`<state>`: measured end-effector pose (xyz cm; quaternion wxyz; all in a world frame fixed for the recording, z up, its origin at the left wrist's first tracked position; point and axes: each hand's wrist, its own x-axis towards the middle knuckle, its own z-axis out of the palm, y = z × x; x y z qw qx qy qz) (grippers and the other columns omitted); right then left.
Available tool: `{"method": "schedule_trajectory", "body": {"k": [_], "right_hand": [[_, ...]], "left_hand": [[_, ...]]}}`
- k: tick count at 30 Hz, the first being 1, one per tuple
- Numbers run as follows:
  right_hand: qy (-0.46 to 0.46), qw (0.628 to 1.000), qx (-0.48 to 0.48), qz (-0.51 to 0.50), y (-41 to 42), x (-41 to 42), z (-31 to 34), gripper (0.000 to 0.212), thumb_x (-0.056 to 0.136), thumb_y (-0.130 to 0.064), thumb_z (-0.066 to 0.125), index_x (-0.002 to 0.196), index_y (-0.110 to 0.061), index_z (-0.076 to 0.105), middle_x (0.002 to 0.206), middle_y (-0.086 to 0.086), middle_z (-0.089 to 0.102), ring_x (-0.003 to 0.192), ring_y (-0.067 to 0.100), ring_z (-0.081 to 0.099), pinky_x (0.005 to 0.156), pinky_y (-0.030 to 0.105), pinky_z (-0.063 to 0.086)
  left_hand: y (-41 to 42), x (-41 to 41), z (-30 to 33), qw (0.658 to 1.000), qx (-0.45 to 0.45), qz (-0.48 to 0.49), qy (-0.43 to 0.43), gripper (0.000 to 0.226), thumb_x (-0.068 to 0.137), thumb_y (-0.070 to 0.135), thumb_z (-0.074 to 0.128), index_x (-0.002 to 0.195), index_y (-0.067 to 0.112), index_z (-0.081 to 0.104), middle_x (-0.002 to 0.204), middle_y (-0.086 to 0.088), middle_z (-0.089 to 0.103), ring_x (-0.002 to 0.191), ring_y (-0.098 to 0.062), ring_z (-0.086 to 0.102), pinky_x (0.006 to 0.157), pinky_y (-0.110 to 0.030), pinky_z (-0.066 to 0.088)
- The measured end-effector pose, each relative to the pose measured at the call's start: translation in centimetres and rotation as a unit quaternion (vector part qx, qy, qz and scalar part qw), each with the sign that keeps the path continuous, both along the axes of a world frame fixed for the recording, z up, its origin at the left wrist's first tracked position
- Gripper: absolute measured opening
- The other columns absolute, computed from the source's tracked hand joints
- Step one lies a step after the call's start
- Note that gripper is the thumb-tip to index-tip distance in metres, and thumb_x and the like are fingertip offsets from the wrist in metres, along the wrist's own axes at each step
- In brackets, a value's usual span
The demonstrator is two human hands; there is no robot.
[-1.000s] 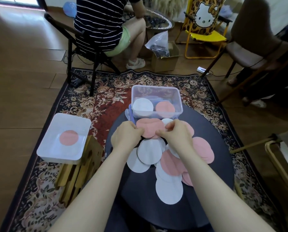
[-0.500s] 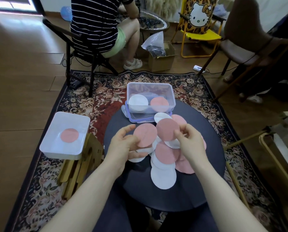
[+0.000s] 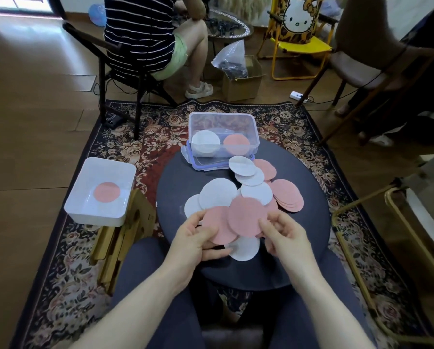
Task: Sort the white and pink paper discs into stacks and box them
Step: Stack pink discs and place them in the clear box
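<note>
Both of our hands have drawn back toward our lap since a moment ago, and the two pink discs they carry now overlap instead of sitting side by side. Our left hand (image 3: 198, 238) grips one pink disc (image 3: 217, 227) between thumb and curled fingers. Our right hand (image 3: 284, 235) pinches a second pink disc (image 3: 247, 216), which lies partly over the first. We hold both discs just above the near edge of the round dark table (image 3: 175, 182).

On the table beyond our hands lies a loose spread of discs: white discs (image 3: 218, 193) toward the left and middle, and a small pile of pink discs (image 3: 286, 195) on the right. One white disc (image 3: 244, 248) shows just below the held pair.

At the far edge of the table stands a clear plastic box (image 3: 222, 122) resting on its blue-rimmed lid (image 3: 205, 163). Inside it, a white stack (image 3: 205, 142) sits on the left and a pink stack (image 3: 236, 144) on the right, side by side.

To our left, off the table, a white tray (image 3: 84, 207) rests on a wooden stool (image 3: 125, 235) and holds a single pink disc (image 3: 107, 192). A patterned rug (image 3: 135, 152) covers the floor beneath.
</note>
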<state>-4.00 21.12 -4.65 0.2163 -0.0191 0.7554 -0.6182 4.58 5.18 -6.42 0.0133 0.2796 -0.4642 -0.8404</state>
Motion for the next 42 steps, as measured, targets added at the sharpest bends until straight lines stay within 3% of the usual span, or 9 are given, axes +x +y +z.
{"method": "schedule_trajectory", "body": {"k": [7,12,17,21,25,29,35,38,42], "right_hand": [[0.007,1.0,0.022,0.004,-1.0,1.6,-0.6,0.01,0.088,-0.014,0.066,0.096,-0.019,0.064,0.053,-0.011,0.06,0.043,-0.003,0.047,0.049,0.008,0.038],[0.078,0.992,0.101,-0.01,-1.0,0.6,-0.8,0.002,0.086,-0.027,0.067,0.085,-0.025,0.066,0.079,-0.007,0.069,0.069,0.006,0.06,0.065,0.021,0.045],[0.124,0.948,0.292,-0.012,-1.4,-1.3,-0.9,0.045,0.072,-0.058,0.068,0.101,-0.027,0.052,0.099,-0.013,0.059,0.09,0.014,0.059,0.073,0.034,0.044],[0.141,0.927,0.347,0.005,-2.3,-1.6,-1.3,0.051,0.069,-0.055,0.067,0.099,-0.02,0.048,0.102,-0.005,0.055,0.09,0.023,0.059,0.07,0.035,0.041],[0.125,0.932,0.341,-0.015,-2.0,-1.7,-1.4,0.047,0.07,-0.058,0.068,0.091,-0.02,0.052,0.095,-0.007,0.057,0.085,0.02,0.058,0.067,0.032,0.039],[0.096,0.944,0.315,-0.013,-1.4,-2.5,-1.2,0.027,0.076,-0.044,0.069,0.07,-0.019,0.06,0.075,-0.007,0.068,0.078,0.02,0.063,0.066,0.031,0.046],[-0.018,0.977,0.21,0.017,0.2,-4.4,-1.5,0.03,0.058,-0.038,0.069,0.066,-0.009,0.068,0.066,-0.001,0.074,0.079,0.032,0.072,0.083,0.05,0.057],[-0.009,0.975,0.221,0.02,1.0,-4.4,-1.3,0.02,0.07,-0.022,0.068,0.053,-0.013,0.063,0.059,-0.004,0.068,0.072,0.031,0.07,0.078,0.042,0.054],[0.005,0.969,0.242,0.036,2.0,-4.4,-1.5,0.018,0.074,-0.017,0.065,0.06,-0.006,0.061,0.058,-0.005,0.067,0.061,0.017,0.056,0.064,0.03,0.042]], "left_hand": [[0.0,0.1,0.1,1.0,-0.015,-0.019,0.018,0.021,0.093,0.012,0.056,0.113,0.011,0.063,0.095,-0.012,0.074,0.085,-0.029,0.073,0.062,-0.035,0.06],[0.0,-0.1,-0.1,1.0,-0.013,0.01,0.01,0.024,0.088,0.002,0.062,0.111,0.004,0.061,0.091,-0.014,0.074,0.081,-0.03,0.073,0.061,-0.034,0.06],[0.3,-0.4,-0.2,0.999,-0.029,0.03,-0.001,0.022,0.088,0.002,0.064,0.109,0.001,0.061,0.086,-0.014,0.073,0.078,-0.029,0.072,0.061,-0.035,0.06],[0.2,-0.4,-0.2,0.999,-0.029,0.037,-0.008,0.02,0.088,0.001,0.063,0.108,0.0,0.06,0.093,-0.018,0.072,0.081,-0.03,0.072,0.061,-0.035,0.06],[0.3,-0.4,-0.2,0.999,-0.03,0.031,-0.012,0.02,0.089,0.0,0.061,0.109,0.002,0.06,0.099,-0.019,0.071,0.084,-0.031,0.072,0.062,-0.035,0.06],[0.3,-0.5,-0.2,0.999,-0.03,0.029,-0.009,0.019,0.089,0.0,0.06,0.107,0.004,0.06,0.097,-0.018,0.072,0.081,-0.029,0.072,0.061,-0.036,0.061],[0.3,-0.5,-0.4,0.999,-0.032,0.027,-0.007,0.018,0.089,0.0,0.061,0.105,0.006,0.061,0.088,-0.01,0.074,0.075,-0.025,0.072,0.062,-0.039,0.061],[0.3,-0.5,-0.4,0.999,-0.037,0.023,-0.004,0.018,0.089,0.0,0.061,0.106,0.006,0.061,0.088,-0.01,0.074,0.076,-0.025,0.072,0.064,-0.04,0.061],[0.3,-0.5,-0.5,0.999,-0.039,0.021,-0.006,0.02,0.089,0.0,0.061,0.108,0.006,0.06,0.092,-0.012,0.074,0.079,-0.027,0.072,0.065,-0.04,0.061]]}}
